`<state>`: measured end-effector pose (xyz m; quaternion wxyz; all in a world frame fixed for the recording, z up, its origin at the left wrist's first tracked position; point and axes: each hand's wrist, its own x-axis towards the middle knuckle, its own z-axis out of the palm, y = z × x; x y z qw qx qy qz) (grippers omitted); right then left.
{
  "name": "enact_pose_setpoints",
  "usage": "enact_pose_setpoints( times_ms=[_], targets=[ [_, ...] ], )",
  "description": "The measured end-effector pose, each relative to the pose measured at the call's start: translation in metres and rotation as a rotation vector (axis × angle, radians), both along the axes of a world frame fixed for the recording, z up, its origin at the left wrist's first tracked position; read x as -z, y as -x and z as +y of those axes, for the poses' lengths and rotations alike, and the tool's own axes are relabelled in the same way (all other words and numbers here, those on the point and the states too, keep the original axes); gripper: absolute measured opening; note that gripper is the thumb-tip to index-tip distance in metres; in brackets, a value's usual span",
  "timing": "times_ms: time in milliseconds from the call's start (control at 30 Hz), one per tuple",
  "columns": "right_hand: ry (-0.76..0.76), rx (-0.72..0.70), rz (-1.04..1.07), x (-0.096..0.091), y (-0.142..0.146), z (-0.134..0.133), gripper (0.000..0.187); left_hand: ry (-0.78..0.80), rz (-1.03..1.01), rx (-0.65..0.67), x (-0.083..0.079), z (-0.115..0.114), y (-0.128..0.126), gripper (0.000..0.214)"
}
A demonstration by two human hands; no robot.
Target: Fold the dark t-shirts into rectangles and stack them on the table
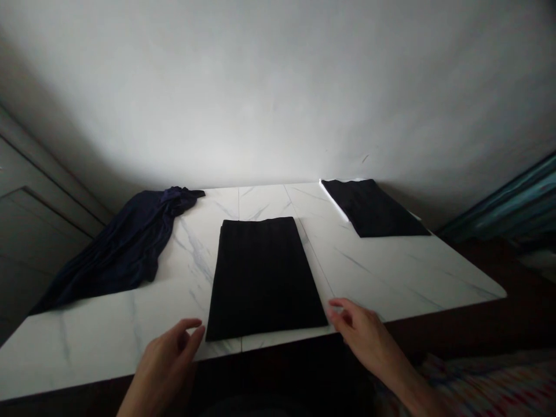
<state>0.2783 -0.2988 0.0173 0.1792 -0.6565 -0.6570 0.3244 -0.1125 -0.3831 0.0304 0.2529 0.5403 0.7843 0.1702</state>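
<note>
A black cloth (264, 278), folded into a neat rectangle, lies flat on the white marble-patterned table (373, 289) in front of me. By its near left corner is my left hand (171, 350), the fingers loosely curved, with a gap between thumb and forefinger and nothing in it. On the other side, my right hand (358, 330) hovers next to the near right corner, thumb and forefinger slightly apart and holding nothing. The exact gap between each hand and the cloth is hard to judge.
A crumpled dark navy garment (125, 243) lies along the table's left side, partly at its edge. At the back right rests another folded black cloth (376, 205) with a white layer under it. A grey wall (269, 92) stands behind the table.
</note>
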Motion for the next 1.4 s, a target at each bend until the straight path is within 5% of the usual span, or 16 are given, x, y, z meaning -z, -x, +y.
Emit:
enact_pose_setpoints(
  times_ms=[100, 200, 400, 533, 800, 1067, 1200, 1300, 1400],
  targets=[
    [0.259, 0.072, 0.229, 0.001, 0.008, -0.010, 0.044, 0.125, -0.261, -0.043, -0.007, 0.007, -0.013, 0.054],
    [0.334, 0.137, 0.359, 0.005, 0.018, -0.012, 0.045, 0.160, -0.378, -0.076, -0.009, 0.013, -0.022, 0.059],
    [0.291, 0.187, 0.354, 0.007, 0.033, -0.010, 0.035, 0.214, -0.581, -0.195, -0.008, 0.015, -0.032, 0.071],
    [0.160, 0.177, 0.265, 0.004, 0.037, -0.009, 0.034, 0.068, -0.638, -0.276, -0.007, 0.009, -0.042, 0.062],
    [0.134, 0.270, 0.344, 0.013, 0.032, -0.023, 0.039, -0.022, -0.549, -0.271, 0.003, -0.009, -0.037, 0.044],
    [0.075, 0.162, 0.193, 0.020, 0.015, -0.033, 0.040, 0.044, -0.397, -0.134, 0.010, -0.010, -0.018, 0.044],
    [-0.232, 0.101, -0.023, 0.002, 0.016, -0.006, 0.038, -0.119, -0.083, -0.020, 0.001, 0.028, -0.005, 0.042],
    [-0.466, -0.086, -0.052, -0.010, 0.045, 0.041, 0.041, -0.338, 0.131, 0.123, -0.006, 0.091, -0.013, 0.049],
    [-0.548, -0.336, -0.160, -0.012, 0.089, 0.098, 0.057, -0.372, 0.331, 0.311, -0.007, 0.160, -0.032, 0.057]
  ],
)
